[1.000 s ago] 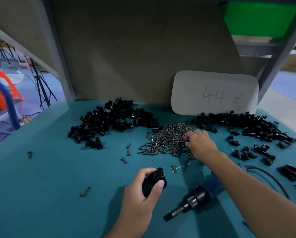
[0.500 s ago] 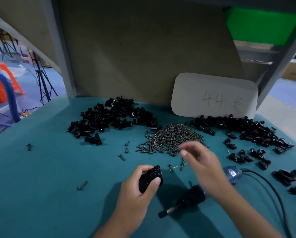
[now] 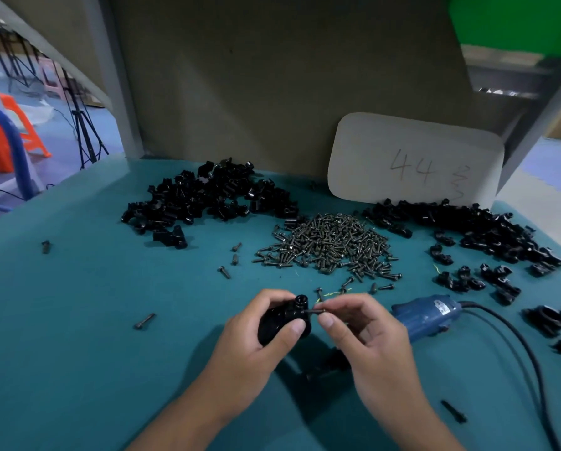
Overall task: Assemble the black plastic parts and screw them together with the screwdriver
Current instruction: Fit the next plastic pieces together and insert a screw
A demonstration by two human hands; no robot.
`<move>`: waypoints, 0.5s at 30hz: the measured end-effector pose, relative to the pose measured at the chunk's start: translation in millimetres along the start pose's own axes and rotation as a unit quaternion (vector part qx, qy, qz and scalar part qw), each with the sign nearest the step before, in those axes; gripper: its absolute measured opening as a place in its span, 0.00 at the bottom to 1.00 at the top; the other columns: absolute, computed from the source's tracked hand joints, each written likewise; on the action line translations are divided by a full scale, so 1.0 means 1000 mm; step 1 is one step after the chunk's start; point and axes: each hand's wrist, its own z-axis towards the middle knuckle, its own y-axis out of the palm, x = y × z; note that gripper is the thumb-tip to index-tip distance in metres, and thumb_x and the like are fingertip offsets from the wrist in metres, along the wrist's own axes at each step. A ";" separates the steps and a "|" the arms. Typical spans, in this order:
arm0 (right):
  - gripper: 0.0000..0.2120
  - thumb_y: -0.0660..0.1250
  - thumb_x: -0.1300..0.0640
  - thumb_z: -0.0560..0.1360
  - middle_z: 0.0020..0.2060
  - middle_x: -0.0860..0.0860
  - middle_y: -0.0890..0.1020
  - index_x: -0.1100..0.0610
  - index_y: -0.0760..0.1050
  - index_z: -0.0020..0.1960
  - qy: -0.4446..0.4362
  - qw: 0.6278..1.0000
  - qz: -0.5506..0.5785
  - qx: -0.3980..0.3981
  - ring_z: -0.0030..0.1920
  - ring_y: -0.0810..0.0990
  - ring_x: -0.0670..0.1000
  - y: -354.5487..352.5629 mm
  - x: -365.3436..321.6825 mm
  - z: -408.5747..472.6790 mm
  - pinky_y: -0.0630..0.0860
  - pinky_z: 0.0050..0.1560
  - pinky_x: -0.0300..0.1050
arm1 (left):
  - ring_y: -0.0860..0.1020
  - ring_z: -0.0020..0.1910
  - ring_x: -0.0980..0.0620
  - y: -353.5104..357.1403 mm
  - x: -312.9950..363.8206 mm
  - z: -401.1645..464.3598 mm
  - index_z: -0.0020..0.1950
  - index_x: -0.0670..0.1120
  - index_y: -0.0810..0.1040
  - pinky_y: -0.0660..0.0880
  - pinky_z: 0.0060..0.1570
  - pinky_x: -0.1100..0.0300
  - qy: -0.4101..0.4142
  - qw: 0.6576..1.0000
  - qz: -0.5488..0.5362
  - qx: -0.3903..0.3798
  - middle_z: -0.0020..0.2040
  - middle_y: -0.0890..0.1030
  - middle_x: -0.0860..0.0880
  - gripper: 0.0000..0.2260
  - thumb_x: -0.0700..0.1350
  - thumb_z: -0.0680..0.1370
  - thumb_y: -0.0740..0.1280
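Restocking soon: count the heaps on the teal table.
3: the left heap of black plastic parts at the rear, the heap of small dark metal screws in the middle, the right heap of black plastic parts rear right.

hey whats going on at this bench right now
A person is putting small black plastic parts together. The left hand grips a black plastic assembly, while the right hand pinches a screw and points it at the side of that part. The electric screwdriver lies untouched on the teal table just right of the hands. Behind them sit a screw pile and two heaps of black parts.
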 end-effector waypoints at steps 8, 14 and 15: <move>0.05 0.74 0.52 0.72 0.45 0.51 0.87 0.46 0.82 0.48 0.015 1.000 -0.003 -0.013 0.45 0.85 0.48 -0.003 0.006 -0.001 0.78 0.45 0.37 | 0.81 0.49 0.56 -0.001 0.000 0.000 0.57 0.61 0.76 0.75 0.49 0.65 0.003 1.000 -0.017 -0.007 0.49 0.82 0.57 0.13 0.61 0.74 0.67; 0.05 0.74 0.52 0.72 0.42 0.50 0.86 0.45 0.83 0.47 0.007 1.000 -0.015 -0.003 0.43 0.84 0.48 -0.003 0.010 -0.002 0.78 0.45 0.37 | 0.81 0.50 0.57 -0.001 0.002 -0.001 0.57 0.63 0.76 0.74 0.50 0.68 0.001 1.000 -0.016 -0.021 0.51 0.83 0.58 0.13 0.62 0.74 0.67; 0.05 0.74 0.52 0.72 0.42 0.50 0.86 0.45 0.83 0.47 0.006 1.000 -0.023 -0.006 0.43 0.84 0.48 -0.003 0.009 -0.003 0.78 0.44 0.37 | 0.81 0.51 0.57 -0.001 0.002 -0.001 0.58 0.63 0.76 0.74 0.50 0.68 0.001 1.000 -0.017 -0.021 0.51 0.83 0.58 0.13 0.62 0.74 0.67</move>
